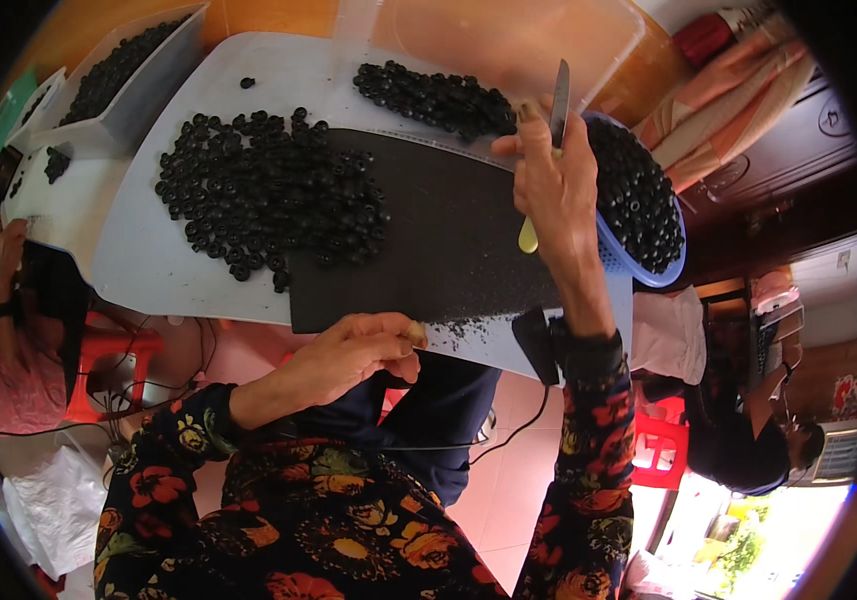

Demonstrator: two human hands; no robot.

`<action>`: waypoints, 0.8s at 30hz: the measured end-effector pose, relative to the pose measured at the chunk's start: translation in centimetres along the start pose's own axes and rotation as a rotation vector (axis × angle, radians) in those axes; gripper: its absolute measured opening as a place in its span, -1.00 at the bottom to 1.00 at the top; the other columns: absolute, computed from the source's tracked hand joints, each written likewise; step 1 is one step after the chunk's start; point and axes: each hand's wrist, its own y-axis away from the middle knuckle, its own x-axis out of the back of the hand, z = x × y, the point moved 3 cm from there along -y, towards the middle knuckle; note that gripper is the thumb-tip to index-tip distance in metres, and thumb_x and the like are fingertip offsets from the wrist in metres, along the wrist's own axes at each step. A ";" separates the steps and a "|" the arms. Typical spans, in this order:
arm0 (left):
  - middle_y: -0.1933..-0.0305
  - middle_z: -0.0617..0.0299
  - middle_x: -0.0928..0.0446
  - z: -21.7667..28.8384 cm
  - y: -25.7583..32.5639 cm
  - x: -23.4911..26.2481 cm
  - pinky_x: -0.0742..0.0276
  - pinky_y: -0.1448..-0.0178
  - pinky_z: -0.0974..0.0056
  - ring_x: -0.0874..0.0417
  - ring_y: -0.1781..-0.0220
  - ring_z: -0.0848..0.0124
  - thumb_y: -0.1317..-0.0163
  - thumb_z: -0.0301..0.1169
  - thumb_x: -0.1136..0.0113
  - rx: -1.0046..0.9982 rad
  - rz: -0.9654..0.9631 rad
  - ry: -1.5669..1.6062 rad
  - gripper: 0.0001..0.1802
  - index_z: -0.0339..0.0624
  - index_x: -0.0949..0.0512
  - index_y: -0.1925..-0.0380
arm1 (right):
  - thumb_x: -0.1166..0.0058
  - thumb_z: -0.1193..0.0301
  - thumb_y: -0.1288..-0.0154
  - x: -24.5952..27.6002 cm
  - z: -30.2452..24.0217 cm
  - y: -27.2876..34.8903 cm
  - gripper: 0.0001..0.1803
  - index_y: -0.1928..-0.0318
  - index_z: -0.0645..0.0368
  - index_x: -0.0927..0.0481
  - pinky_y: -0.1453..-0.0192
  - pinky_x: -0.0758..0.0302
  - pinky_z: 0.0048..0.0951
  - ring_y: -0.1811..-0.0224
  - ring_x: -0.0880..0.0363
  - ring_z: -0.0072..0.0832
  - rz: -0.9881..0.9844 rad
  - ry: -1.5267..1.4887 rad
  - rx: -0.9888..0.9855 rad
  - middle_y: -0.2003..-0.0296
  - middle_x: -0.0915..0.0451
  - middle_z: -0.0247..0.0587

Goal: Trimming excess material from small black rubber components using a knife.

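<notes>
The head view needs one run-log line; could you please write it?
right hand: holds knife | left hand: near black mat | black pieces: heaped on mat and table

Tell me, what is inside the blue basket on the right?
Small round black pieces fill the blue basket. The top layer covers whatever lies deeper, so the basket's bottom cannot be seen.

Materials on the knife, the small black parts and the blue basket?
Knife blade: likely steel, given its smooth grey metallic look; yellow-green handle, probably smooth plastic, evenly coloured.
Small black parts: rubber or plastic, can't tell which; uniform black with small highlights.
Blue basket: likely plastic, from its perforated, evenly coloured wall.
</notes>
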 end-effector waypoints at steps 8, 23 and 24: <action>0.33 0.17 -0.57 -0.1 0.9 1.0 -0.50 0.04 0.38 -0.62 0.23 0.43 -0.33 -0.49 0.07 -0.033 -0.032 0.102 -0.81 -0.30 -0.50 0.16 | -0.14 0.37 -0.14 -6.5 4.2 3.5 -0.70 0.16 0.30 -0.53 0.31 -0.52 -0.33 0.46 -0.63 -0.30 -0.452 0.390 -0.025 0.53 -0.58 0.02; 0.30 0.26 -0.51 0.9 0.5 0.4 -0.46 0.08 0.35 -0.53 0.24 0.49 -0.34 -0.43 0.04 -0.156 0.020 0.042 -0.82 -0.27 -0.47 0.15 | -0.12 0.53 -0.05 -1.5 4.4 10.0 -0.78 0.23 0.28 -0.53 0.38 -0.46 -0.42 0.56 -0.51 -0.41 -0.263 0.267 -0.036 0.59 -0.51 -0.14; 0.29 0.28 -0.50 1.2 0.5 -0.4 -0.43 0.10 0.37 -0.51 0.25 0.52 -0.35 -0.38 0.03 -0.130 0.081 0.044 -0.80 -0.24 -0.47 0.13 | -0.13 0.53 -0.05 -0.9 3.9 11.1 -0.77 0.22 0.27 -0.54 0.39 -0.45 -0.44 0.56 -0.50 -0.45 -0.276 0.231 -0.083 0.57 -0.52 -0.15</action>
